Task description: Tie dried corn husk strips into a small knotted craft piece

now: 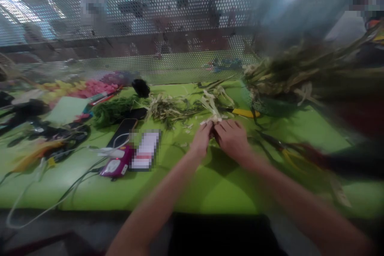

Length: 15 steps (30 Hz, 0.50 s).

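My left hand (201,141) and my right hand (233,140) meet near the middle of the green table, fingertips pressed together. Both are closed on a pale dried plant stalk (212,106), whose light strips fan out beyond the fingers. The part inside the fingers is hidden. Small pale scraps (188,129) lie by my left hand. Just past my right hand is a yellow-handled tool (242,113), its dark end pointing left; it looks like a knife, but blur hides the details. A loose heap of dried stalks and trimmings (165,108) lies beyond my left hand.
At right, a green basket (265,106) holds long dried stalks (285,70). A dark tool with yellow handles (280,144) lies nearer. To the left are phones (146,150), a purple corded device (117,164), cables and green netting (109,111). A perforated screen (180,60) stands behind.
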### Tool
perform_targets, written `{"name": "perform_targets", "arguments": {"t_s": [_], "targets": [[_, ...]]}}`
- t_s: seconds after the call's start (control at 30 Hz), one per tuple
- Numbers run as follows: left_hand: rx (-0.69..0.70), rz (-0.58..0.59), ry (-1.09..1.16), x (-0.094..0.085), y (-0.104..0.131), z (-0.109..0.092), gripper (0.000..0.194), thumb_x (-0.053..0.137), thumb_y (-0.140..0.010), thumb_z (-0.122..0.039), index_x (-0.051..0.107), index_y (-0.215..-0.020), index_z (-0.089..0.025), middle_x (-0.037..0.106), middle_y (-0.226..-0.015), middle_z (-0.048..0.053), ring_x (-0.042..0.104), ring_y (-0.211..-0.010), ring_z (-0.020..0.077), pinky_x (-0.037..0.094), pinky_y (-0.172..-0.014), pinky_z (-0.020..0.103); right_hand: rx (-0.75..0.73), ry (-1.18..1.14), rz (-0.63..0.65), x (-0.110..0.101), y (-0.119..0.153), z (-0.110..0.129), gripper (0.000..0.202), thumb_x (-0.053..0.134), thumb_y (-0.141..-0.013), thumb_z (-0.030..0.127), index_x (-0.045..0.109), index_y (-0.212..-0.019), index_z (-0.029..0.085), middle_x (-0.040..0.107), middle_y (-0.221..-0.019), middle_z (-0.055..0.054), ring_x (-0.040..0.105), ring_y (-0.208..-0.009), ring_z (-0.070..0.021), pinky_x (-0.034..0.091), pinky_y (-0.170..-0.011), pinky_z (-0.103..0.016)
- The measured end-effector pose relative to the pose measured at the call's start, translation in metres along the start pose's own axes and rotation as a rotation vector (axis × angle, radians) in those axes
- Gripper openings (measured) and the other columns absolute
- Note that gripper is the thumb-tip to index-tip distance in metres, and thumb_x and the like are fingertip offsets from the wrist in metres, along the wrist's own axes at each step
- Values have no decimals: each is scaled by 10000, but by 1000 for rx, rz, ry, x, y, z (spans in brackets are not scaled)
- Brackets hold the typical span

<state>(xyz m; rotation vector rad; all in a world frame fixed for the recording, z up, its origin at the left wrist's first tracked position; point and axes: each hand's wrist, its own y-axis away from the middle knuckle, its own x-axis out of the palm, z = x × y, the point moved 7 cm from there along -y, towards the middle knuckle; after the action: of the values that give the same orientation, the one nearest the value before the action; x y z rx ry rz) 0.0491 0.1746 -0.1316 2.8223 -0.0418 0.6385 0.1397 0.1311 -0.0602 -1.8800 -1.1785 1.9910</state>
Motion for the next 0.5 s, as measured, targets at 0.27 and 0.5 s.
{"name": "perform_targets", "arguments": {"t_s": [0.27, 0.5], "targets": [[121, 37, -110, -2, -2, -13, 205, 604, -847, -364, 683, -922, -191, 689, -1009, 73, 629, -923, 179, 491, -906, 354, -9, -114, 90, 5, -2, -1, 104, 554, -899, 224, 651, -885, 190, 658, -924, -61, 520, -895, -224, 344, -803, -354], [279, 65, -276, -2, -5, -22, 197, 544, -878, -355, 619, -882, -173, 623, -914, 52, 574, -871, 164, 466, -890, 339, 42, -152, 113, 6, -2, -6, 110, 558, -877, 219, 656, -836, 193, 615, -884, -71, 507, -862, -233, 349, -720, -345]]}}
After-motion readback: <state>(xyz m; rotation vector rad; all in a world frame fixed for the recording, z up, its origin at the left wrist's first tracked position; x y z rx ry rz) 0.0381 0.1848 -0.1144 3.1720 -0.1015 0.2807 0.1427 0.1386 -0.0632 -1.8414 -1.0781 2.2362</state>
